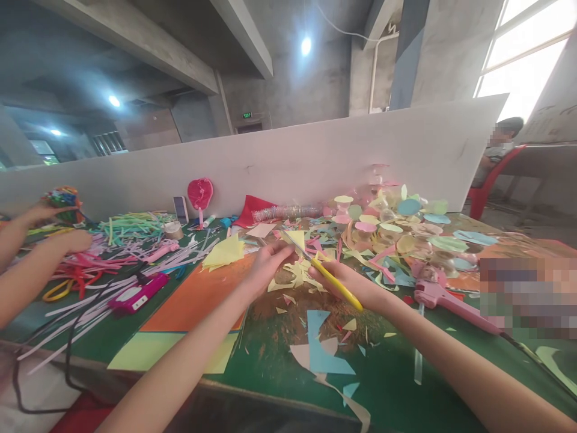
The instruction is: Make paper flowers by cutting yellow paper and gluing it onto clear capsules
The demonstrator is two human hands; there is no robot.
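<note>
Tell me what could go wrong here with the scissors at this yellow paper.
1. The scissors in the right hand point toward the left hand, which pinches the yellow paper close by; a nicked finger seems possible.
2. The pink glue gun lies beside the right forearm; a bump could knock it.
3. Loose paper scraps lie all round, so a cut piece could get lost.

The handles of the scissors [331, 278] are hidden inside the right hand [356, 285]. Far right of the scissors, a patch [527, 294] is pixelated beyond reading. Far left of them, a co-worker's arms [27, 270] are cut by the edge.
</note>
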